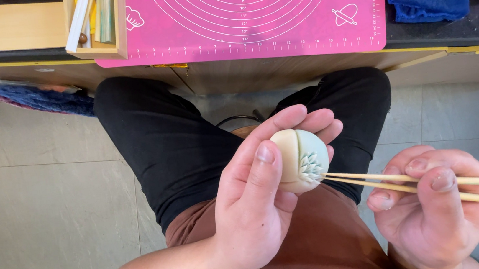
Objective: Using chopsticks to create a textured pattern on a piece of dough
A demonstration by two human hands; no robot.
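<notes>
Left hand (253, 210) grip cupping dough ball (301, 159), right hand (431, 209) grip pinching chopsticks (435, 186); tips touching ball

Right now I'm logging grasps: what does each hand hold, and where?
Left hand cups the round pale dough ball from behind and the side. Right hand pinches two thin wooden sticks near mid-length.

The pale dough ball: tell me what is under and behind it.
Behind the dough ball, the left hand cradles it, fingers curling past its far side and thumb pressed on its front. Black trousers lie below. The palm under the ball is covered, as is the ball's back.
</notes>
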